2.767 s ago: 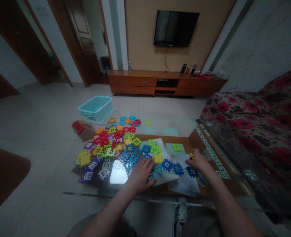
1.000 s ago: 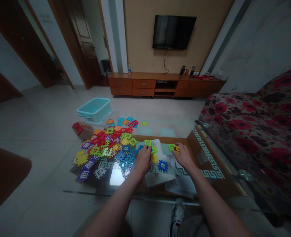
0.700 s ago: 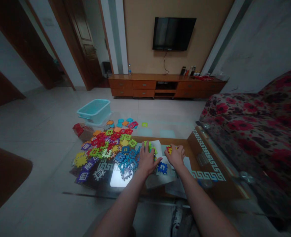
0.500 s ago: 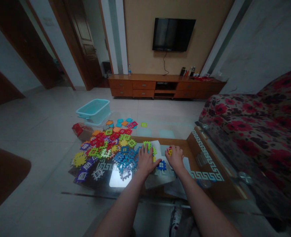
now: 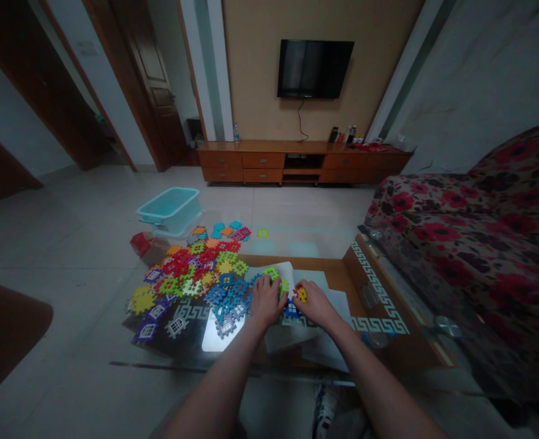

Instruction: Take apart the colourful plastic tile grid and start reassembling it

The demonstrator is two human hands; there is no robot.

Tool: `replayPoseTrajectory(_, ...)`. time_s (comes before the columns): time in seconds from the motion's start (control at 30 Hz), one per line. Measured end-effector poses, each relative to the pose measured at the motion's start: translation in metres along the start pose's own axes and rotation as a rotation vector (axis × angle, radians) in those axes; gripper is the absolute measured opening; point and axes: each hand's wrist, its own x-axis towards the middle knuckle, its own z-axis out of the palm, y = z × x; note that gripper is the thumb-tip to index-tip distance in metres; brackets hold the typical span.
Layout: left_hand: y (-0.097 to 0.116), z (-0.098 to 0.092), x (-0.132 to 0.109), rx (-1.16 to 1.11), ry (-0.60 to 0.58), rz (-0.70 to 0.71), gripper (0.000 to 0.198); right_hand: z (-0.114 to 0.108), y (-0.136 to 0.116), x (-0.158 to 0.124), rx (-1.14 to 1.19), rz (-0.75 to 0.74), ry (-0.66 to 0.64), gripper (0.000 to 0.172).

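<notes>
My left hand (image 5: 266, 299) is closed around green interlocking pieces (image 5: 284, 285) near the middle of the glass table. Just right of it, my right hand (image 5: 314, 302) grips a small yellow and red piece (image 5: 302, 294). A blue window-shaped piece (image 5: 292, 309) lies between the two hands, close to the fingertips of both. Left of my left hand, blue pieces (image 5: 233, 296) are heaped beside a pile of red pieces (image 5: 178, 262) mixed with green, yellow and purple ones.
A turquoise bin (image 5: 171, 210) stands beyond the glass table (image 5: 191, 356) at the left, near a red bag (image 5: 146, 244). White sheets (image 5: 331, 350) show around the hands. A flowered sofa (image 5: 438, 213) is at the right.
My right hand has moved left with the yellow and red piece, up to the blue piece and closer to my left hand. The camera view has shifted slightly.
</notes>
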Motion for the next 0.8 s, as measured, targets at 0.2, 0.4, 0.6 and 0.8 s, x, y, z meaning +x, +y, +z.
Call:
replayPoseTrajectory(0.2, -0.002, 0.001, 0.001, -0.021, 0.014, 0.002, 0.023, -0.002, -0.009, -0.012, 0.018, -0.082, -0.190, 0.066)
replayPoseTrajectory(0.4, -0.004, 0.000, -0.003, -0.062, 0.015, 0.023, 0.020, -0.006, -0.010, -0.008, -0.015, -0.075, -0.194, 0.055)
replayPoseTrajectory(0.6, -0.002, 0.002, -0.009, -0.091, -0.044, 0.094, 0.018, -0.022, 0.018, 0.004, -0.044, 0.101, -0.039, 0.037)
replayPoseTrajectory(0.8, 0.004, -0.002, -0.012, -0.088, -0.105, 0.200, 0.023, -0.013, 0.026, 0.019, 0.012, 0.113, 0.170, 0.039)
